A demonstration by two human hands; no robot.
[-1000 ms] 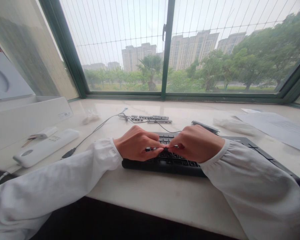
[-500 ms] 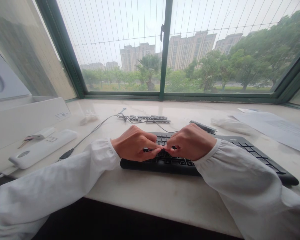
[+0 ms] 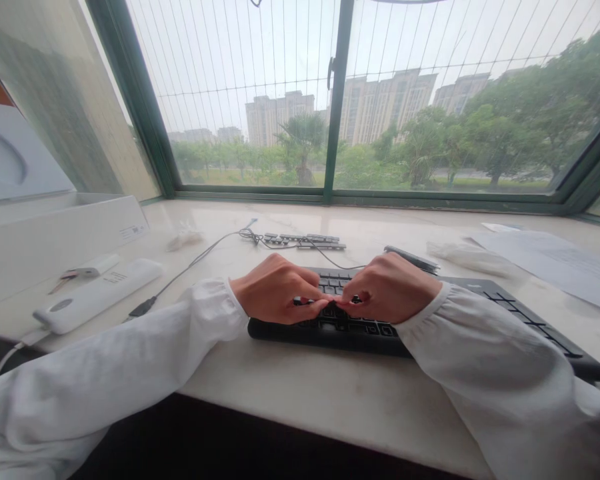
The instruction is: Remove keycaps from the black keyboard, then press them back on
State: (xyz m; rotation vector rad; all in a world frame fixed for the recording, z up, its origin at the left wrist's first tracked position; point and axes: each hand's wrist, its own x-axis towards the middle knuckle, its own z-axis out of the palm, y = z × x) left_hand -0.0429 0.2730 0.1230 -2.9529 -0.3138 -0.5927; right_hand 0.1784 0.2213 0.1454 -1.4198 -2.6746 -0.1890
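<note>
A black keyboard (image 3: 325,338) lies on the pale counter with some of its keys off. Above its left-middle part my left hand (image 3: 276,290) is closed, thumb and forefinger pinched together. My right hand (image 3: 394,288) meets it from the other side, also pinching. A small dark keycap (image 3: 333,303) shows between the touching fingertips, mostly covered by them. Behind the hands lie rows of loose keycaps (image 3: 310,240), beside a thin black cable (image 3: 200,255). The keyboard's right end shows past my right sleeve.
At the left stand a white box (image 3: 70,227), a white power strip (image 3: 100,293) and keys (image 3: 70,275). A dark strip-like piece (image 3: 411,259) lies behind my right hand. Clear plastic bags (image 3: 470,258) and paper (image 3: 555,267) are at the right, with a window (image 3: 250,193) behind.
The whole view has shifted slightly, so everything appears a little further right and lower. Both hands keep their pinch at the same spot over the keyboard.
</note>
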